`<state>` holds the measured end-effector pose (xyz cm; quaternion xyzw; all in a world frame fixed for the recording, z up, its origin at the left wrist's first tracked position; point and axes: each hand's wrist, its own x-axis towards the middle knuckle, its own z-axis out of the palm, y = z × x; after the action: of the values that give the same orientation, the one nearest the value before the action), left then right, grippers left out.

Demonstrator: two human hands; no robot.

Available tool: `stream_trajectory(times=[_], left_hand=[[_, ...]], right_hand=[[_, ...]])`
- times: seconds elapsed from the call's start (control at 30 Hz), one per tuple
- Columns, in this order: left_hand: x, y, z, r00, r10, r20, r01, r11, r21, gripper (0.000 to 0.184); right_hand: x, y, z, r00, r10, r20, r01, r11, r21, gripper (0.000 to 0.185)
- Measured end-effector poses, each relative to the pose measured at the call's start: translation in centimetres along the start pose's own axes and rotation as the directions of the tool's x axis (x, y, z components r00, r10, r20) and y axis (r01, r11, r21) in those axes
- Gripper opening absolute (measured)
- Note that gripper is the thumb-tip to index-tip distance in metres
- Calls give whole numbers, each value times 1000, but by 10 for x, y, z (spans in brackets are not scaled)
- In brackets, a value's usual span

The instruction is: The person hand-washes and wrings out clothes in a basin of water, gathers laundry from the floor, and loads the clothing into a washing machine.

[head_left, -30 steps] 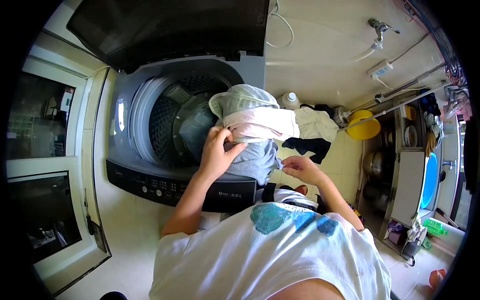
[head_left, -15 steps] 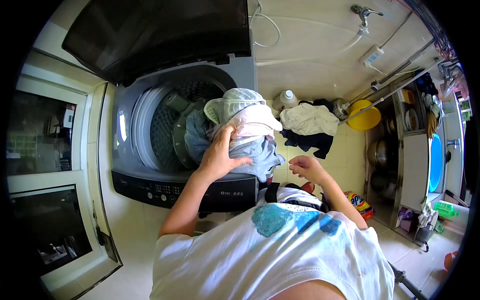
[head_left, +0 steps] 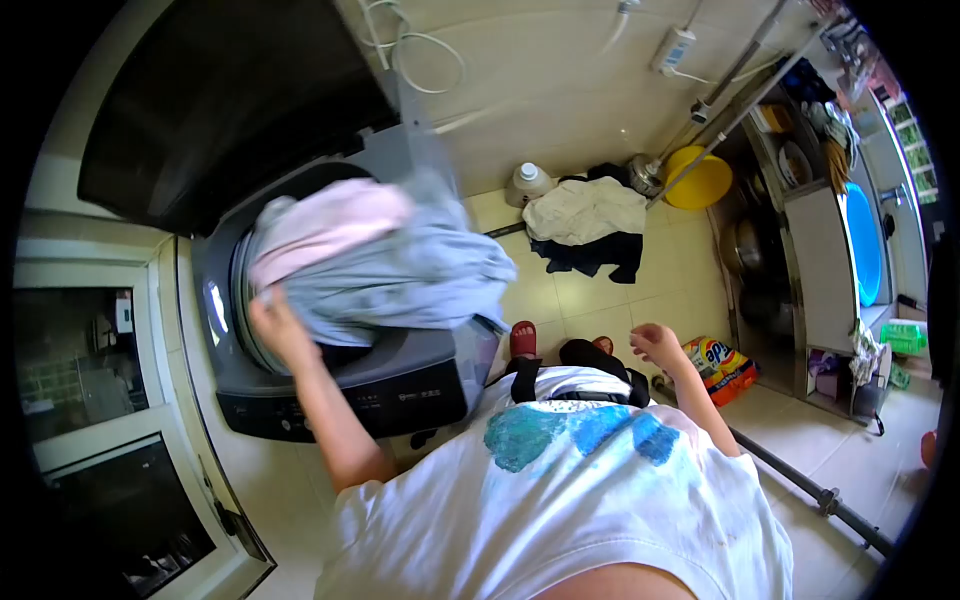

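Observation:
My left hand (head_left: 282, 328) grips the lower left edge of a bundle of laundry over the washing machine opening, its fingertips partly hidden by the cloth. On top of the bundle is a pink garment (head_left: 335, 225), smeared by motion. A grey-blue garment (head_left: 400, 285) spreads below it to the right, hanging past the rim. The dark grey top-loading washing machine (head_left: 400, 398) has its lid (head_left: 240, 110) raised, and the laundry covers most of the drum. My right hand (head_left: 655, 345) hovers with nothing in it, fingers loosely bent and apart, over the floor near an orange and yellow detergent bag (head_left: 718, 370).
Cream cloth (head_left: 590, 222) and dark cloth (head_left: 600, 258) lie on the tiled floor near a white-capped bottle (head_left: 528, 185). A yellow basin (head_left: 698, 178) stands by the right-hand shelves. A grey pipe (head_left: 790, 482) runs at lower right; my red shoe (head_left: 523, 340) shows below.
The left hand and the laundry have moved left over the drum, and the garments have spread out. The right hand has shifted right in view. The whole view has turned and shifted.

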<state>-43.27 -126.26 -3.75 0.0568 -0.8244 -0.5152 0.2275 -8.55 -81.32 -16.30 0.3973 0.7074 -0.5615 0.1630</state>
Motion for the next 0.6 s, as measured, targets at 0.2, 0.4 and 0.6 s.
stream_trajectory(times=[0.2,0.4,0.6], left_hand=[[45,-86,-52,777,-613,143,540,532,-652,40],[-50,45,54,877,-352,327,400,912,-93,46],[-98,65,118,947,-58,316,-63,932,358,45]], right_hand=[[-21,154,-52,944,264,-199,-292,948,-127,23],[-43,210,-64,906,393,-154,-381,919,104,19],[-19,222,-87,947,298,-121,-274,945,178,20]])
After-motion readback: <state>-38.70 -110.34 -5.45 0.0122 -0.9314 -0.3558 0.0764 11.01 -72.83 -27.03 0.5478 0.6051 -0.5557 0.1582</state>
